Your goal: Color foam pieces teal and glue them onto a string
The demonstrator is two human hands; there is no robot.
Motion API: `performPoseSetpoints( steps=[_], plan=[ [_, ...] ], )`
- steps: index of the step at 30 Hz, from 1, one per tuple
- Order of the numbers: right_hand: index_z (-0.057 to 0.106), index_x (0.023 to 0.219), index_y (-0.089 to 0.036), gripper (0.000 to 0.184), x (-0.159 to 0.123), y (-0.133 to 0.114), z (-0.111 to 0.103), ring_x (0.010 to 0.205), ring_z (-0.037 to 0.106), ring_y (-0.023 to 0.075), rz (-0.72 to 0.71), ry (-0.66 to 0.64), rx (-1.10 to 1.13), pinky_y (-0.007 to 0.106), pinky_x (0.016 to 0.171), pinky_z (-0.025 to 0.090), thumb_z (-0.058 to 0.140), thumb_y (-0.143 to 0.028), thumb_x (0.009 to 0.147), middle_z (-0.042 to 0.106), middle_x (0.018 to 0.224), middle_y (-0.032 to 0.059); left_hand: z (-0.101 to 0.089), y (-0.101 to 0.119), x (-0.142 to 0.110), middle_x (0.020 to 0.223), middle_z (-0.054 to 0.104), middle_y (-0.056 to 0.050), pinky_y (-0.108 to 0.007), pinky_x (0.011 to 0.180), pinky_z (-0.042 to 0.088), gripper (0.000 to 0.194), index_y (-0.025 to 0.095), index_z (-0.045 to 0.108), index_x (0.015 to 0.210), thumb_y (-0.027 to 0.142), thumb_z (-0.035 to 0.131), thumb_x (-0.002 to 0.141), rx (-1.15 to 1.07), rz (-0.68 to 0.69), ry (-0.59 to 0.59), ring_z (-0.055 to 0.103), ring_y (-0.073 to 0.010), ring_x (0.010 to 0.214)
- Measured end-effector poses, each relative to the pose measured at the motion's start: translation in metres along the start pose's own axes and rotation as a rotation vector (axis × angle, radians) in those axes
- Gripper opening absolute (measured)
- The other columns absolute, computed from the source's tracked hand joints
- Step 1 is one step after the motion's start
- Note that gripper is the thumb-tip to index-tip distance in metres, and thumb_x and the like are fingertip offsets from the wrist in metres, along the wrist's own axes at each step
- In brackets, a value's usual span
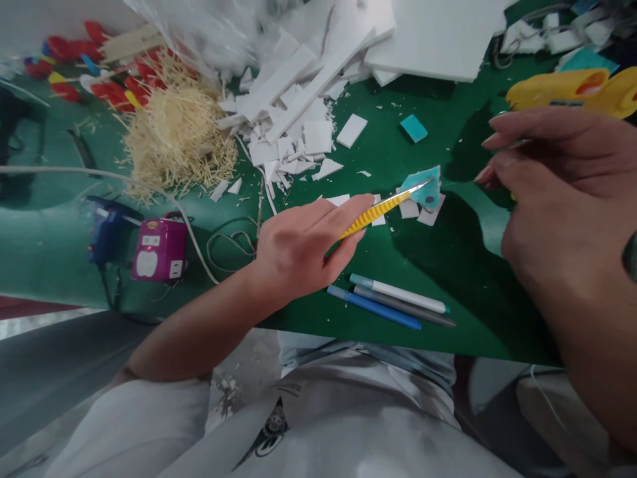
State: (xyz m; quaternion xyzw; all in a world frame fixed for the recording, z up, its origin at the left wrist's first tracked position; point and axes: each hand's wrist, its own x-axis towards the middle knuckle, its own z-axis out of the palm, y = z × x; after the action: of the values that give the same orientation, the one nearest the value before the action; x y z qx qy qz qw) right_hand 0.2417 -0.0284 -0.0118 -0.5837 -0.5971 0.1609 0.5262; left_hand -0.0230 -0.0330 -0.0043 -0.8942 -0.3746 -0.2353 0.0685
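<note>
My left hand point(303, 245) is closed around yellow tweezers point(371, 216) with a ribbed grip and metal tips. The tips reach a teal foam piece point(428, 189) that bears a dark spot; whether they grip it or only lie across it, I cannot tell. Beneath and beside that piece are white foam scraps point(409, 209). On the right, my right hand point(562, 159) has its fingers curled and drawn together in the air, hiding anything between them. Just beyond it is a yellow glue gun point(552, 89), partly covered by the hand.
Three pens lie near the front edge, a blue pen point(373, 307) among them. White foam offcuts point(298, 133) and a foam board point(432, 40) fill the back. To the left are a straw nest point(179, 136), a magenta power box point(158, 249), a blue glue gun point(107, 229) and cables.
</note>
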Motion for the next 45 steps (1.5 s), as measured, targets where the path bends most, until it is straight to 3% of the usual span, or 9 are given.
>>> performPoseSetpoints(
  steps=[6,11,21,24,29,33,41,44,45],
  plan=[
    [0.080,0.112,-0.029,0.024,0.002,0.000,-0.002,0.085,0.074,0.0149,-0.012,0.005,0.031,0.038,0.073,0.061,0.072,-0.020,0.090,0.077,0.097,-0.0022,-0.002,0.000,0.001,0.089,0.080,-0.001,-0.024,0.060,0.048,0.030,0.023,0.073,0.129,0.029,0.055,0.105,0.036,-0.016,-0.005,0.073,-0.0127,0.071],
    [0.077,0.116,-0.029,0.034,0.006,-0.008,-0.005,0.097,0.075,0.0191,0.036,-0.081,-0.067,0.045,0.082,0.062,0.076,-0.014,0.085,0.079,0.103,0.0000,-0.002,0.001,0.001,0.090,0.080,-0.001,-0.023,0.062,0.048,0.031,0.023,0.073,0.130,0.029,0.054,0.105,0.032,-0.021,-0.014,0.073,-0.0127,0.071],
    [0.078,0.102,-0.026,0.033,0.007,-0.013,0.000,0.086,0.075,0.0146,0.184,-0.054,-0.051,0.041,0.084,0.065,0.083,-0.008,0.076,0.076,0.084,-0.0028,0.000,0.000,0.001,0.092,0.081,0.000,-0.022,0.065,0.050,0.031,0.024,0.074,0.128,0.029,0.056,0.104,0.027,-0.014,-0.014,0.073,-0.0118,0.073],
    [0.080,0.101,-0.027,0.029,0.006,-0.013,-0.002,0.086,0.076,0.0165,0.181,-0.011,-0.082,0.040,0.080,0.066,0.088,-0.017,0.075,0.078,0.086,-0.0017,0.000,0.000,0.000,0.092,0.080,0.000,-0.021,0.066,0.050,0.031,0.025,0.074,0.128,0.028,0.056,0.103,0.024,-0.017,-0.019,0.073,-0.0113,0.073],
    [0.081,0.102,-0.028,0.040,0.004,-0.006,-0.006,0.089,0.078,0.0213,0.130,0.018,-0.081,0.044,0.082,0.068,0.086,-0.058,0.076,0.080,0.092,-0.0003,-0.001,0.001,0.001,0.090,0.079,0.000,-0.023,0.063,0.049,0.031,0.025,0.074,0.128,0.026,0.058,0.102,0.002,-0.014,-0.023,0.072,-0.0125,0.073],
    [0.083,0.095,-0.031,0.042,0.004,-0.007,-0.008,0.086,0.079,0.0242,0.146,0.044,-0.065,0.044,0.076,0.069,0.089,-0.063,0.068,0.081,0.090,0.0008,-0.002,0.002,0.002,0.091,0.080,-0.001,-0.024,0.063,0.051,0.031,0.026,0.074,0.129,0.027,0.058,0.102,-0.012,-0.030,-0.047,0.074,-0.0132,0.074],
    [0.083,0.096,-0.029,0.029,0.002,-0.009,-0.007,0.068,0.073,0.0132,0.129,0.056,-0.251,0.036,0.065,0.063,0.076,-0.056,0.087,0.078,0.078,-0.0031,-0.002,0.002,0.002,0.093,0.081,0.000,-0.023,0.065,0.052,0.032,0.028,0.073,0.129,0.030,0.056,0.102,0.021,-0.051,-0.079,0.075,-0.0127,0.075],
    [0.081,0.107,-0.028,0.030,0.002,-0.006,-0.007,0.059,0.067,0.0102,0.060,0.064,-0.301,0.032,0.058,0.057,0.072,-0.052,0.093,0.071,0.068,-0.0036,0.000,0.001,0.001,0.092,0.081,0.000,-0.022,0.064,0.051,0.030,0.026,0.074,0.128,0.029,0.059,0.102,0.033,-0.034,-0.043,0.074,-0.0119,0.072],
    [0.079,0.115,-0.028,0.032,0.002,-0.005,-0.008,0.063,0.069,0.0109,0.036,0.046,-0.294,0.032,0.059,0.057,0.075,-0.050,0.091,0.074,0.075,-0.0022,0.000,0.001,0.000,0.092,0.081,0.000,-0.022,0.065,0.051,0.030,0.025,0.074,0.128,0.029,0.059,0.102,0.029,-0.027,-0.032,0.074,-0.0119,0.072]
  ],
)
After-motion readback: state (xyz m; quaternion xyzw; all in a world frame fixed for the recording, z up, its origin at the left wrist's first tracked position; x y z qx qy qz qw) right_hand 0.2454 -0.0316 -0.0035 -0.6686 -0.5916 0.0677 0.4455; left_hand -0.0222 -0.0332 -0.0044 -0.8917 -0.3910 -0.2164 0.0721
